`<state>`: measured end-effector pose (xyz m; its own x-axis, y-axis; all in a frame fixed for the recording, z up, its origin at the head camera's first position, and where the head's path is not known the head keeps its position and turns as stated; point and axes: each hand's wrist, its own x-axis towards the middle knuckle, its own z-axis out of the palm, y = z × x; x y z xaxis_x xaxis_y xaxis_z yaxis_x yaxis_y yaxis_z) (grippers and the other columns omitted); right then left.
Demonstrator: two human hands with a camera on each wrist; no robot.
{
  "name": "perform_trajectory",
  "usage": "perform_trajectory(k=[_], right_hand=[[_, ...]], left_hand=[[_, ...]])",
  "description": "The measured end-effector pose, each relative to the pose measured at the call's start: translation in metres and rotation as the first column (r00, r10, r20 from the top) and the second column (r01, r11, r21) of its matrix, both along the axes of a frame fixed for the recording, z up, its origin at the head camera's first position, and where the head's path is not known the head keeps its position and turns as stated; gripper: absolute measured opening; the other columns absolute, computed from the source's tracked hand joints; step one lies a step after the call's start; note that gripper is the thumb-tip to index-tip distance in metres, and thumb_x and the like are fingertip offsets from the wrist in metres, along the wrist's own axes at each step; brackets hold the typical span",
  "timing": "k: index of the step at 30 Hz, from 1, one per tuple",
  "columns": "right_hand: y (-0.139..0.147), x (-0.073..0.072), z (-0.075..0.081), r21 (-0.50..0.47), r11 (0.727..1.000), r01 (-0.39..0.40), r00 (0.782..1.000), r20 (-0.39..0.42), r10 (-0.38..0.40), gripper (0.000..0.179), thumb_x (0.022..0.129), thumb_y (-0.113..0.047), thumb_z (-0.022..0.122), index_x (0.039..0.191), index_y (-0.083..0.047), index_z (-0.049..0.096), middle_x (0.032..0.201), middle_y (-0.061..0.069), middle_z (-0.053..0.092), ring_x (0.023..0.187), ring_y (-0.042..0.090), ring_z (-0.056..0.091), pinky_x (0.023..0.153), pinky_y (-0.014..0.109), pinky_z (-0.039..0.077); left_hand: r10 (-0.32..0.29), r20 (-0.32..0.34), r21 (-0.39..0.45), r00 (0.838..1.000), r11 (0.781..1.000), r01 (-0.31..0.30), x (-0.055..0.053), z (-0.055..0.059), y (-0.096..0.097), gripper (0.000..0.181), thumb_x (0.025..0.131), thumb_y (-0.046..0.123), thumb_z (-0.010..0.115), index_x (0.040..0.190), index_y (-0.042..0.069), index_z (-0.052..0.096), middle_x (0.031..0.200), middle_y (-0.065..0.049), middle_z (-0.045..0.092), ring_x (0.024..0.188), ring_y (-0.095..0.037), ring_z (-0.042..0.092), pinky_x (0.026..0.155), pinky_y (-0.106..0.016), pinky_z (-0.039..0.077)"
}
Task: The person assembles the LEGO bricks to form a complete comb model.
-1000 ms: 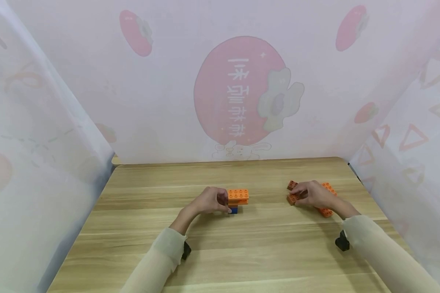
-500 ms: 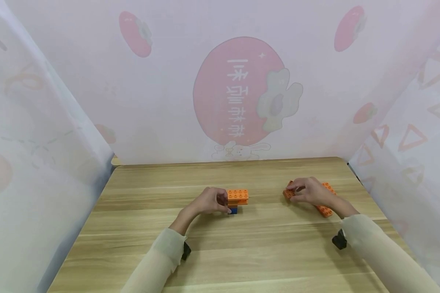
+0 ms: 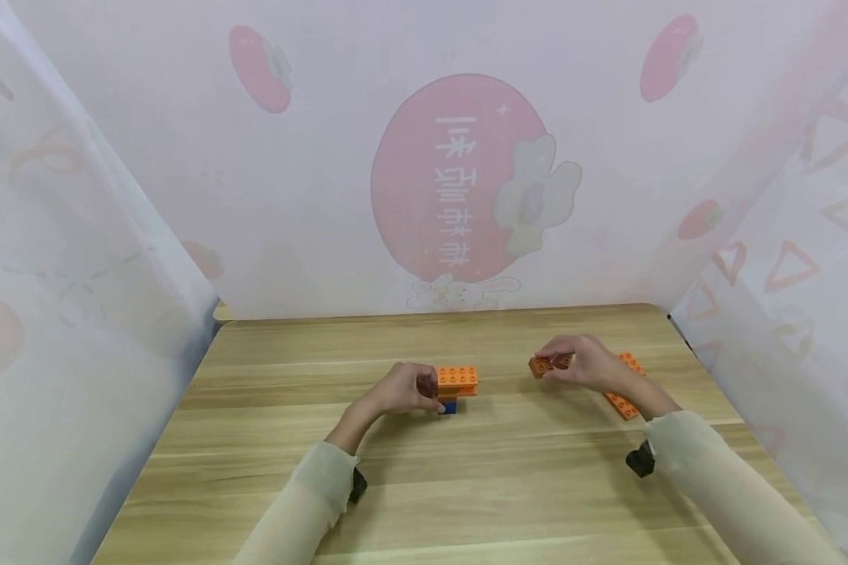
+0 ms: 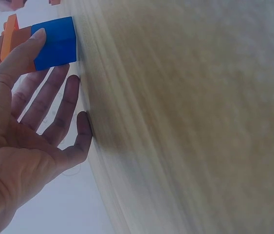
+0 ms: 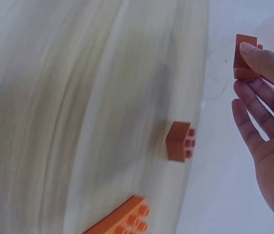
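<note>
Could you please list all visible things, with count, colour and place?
Table: 1, wood-toned, foreground
Printed cloth: count unclear, white and pink, behind and beside table
Brick stack: 1, blue, brown and orange, mid-table
Held brick: 1, brown, in right hand
Loose brick: 1, brown, on table
Flat brick: at least 1, orange, on table
Wrist devices: 2, black, at wrists
Sleeves: 2, beige, forearms
Left hand: 1, bare, pinching stack
Right hand: 1, bare, right of stack

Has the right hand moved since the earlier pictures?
Yes: in the head view, the right hand has moved left, toward the brick stack, judged against the printed grey flower.
</note>
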<state>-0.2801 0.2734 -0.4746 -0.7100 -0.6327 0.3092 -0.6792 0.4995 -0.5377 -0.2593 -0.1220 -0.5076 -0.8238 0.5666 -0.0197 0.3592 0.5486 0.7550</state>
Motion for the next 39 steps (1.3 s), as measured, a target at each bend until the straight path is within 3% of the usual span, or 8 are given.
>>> perform_trajectory(k=[5, 9, 15, 24, 39], right_hand=[[-0.01, 0.001, 0.005, -0.022, 0.999, -0.044, 0.998, -0.041, 0.043, 0.037, 0.083, -0.006, 0.091, 0.118, -0.006, 0.08, 0.111, 0.007, 0.078, 0.084, 0.025, 0.073, 0.065, 0.045, 0.061], [-0.018, 0.002, 0.009, -0.005, 0.999, -0.046, 0.997, -0.055, 0.045, 0.037, 0.084, -0.008, 0.09, 0.12, -0.007, 0.079, 0.112, 0.006, 0.078, 0.086, 0.022, 0.073, 0.065, 0.042, 0.062], [-0.03, 0.005, 0.02, -0.01, 0.998, -0.061, 0.996, -0.072, 0.061, 0.037, 0.084, -0.009, 0.09, 0.12, -0.006, 0.079, 0.114, 0.009, 0.077, 0.092, 0.027, 0.075, 0.059, 0.028, 0.06], [-0.05, 0.006, 0.023, -0.067, 0.989, -0.129, 0.971, -0.209, 0.113, 0.036, 0.081, -0.005, 0.092, 0.115, -0.003, 0.08, 0.109, 0.009, 0.079, 0.091, 0.022, 0.075, 0.07, 0.032, 0.061], [-0.083, 0.012, 0.028, -0.107, 0.989, -0.105, 0.988, -0.121, 0.092, 0.037, 0.086, -0.013, 0.09, 0.12, -0.006, 0.079, 0.113, 0.007, 0.078, 0.097, 0.021, 0.075, 0.072, 0.037, 0.061]], left_hand=[[0.0, 0.005, 0.001, 1.0, 1.0, 0.0, 0.0, -0.001, 0.0, 0.025, 0.083, 0.015, 0.093, 0.095, 0.01, 0.072, 0.09, 0.003, 0.075, 0.083, -0.01, 0.07, 0.077, -0.027, 0.059], [-0.004, 0.009, 0.007, 1.0, 1.0, 0.004, 0.0, -0.001, 0.0, 0.025, 0.083, 0.014, 0.093, 0.095, 0.011, 0.072, 0.089, 0.003, 0.075, 0.083, -0.01, 0.071, 0.077, -0.026, 0.058], [-0.001, 0.007, 0.01, 1.0, 1.0, 0.001, 0.0, 0.0, 0.001, 0.025, 0.082, 0.014, 0.093, 0.095, 0.009, 0.072, 0.089, 0.003, 0.075, 0.082, -0.01, 0.07, 0.076, -0.026, 0.058], [-0.005, 0.006, 0.011, 1.0, 1.0, 0.005, 0.0, -0.001, 0.0, 0.025, 0.082, 0.014, 0.094, 0.094, 0.011, 0.072, 0.088, 0.003, 0.075, 0.081, -0.01, 0.07, 0.076, -0.026, 0.058], [-0.002, 0.01, 0.008, 1.0, 1.0, 0.002, 0.0, 0.0, 0.001, 0.025, 0.082, 0.013, 0.093, 0.094, 0.011, 0.072, 0.09, 0.002, 0.076, 0.083, -0.01, 0.071, 0.077, -0.025, 0.058]])
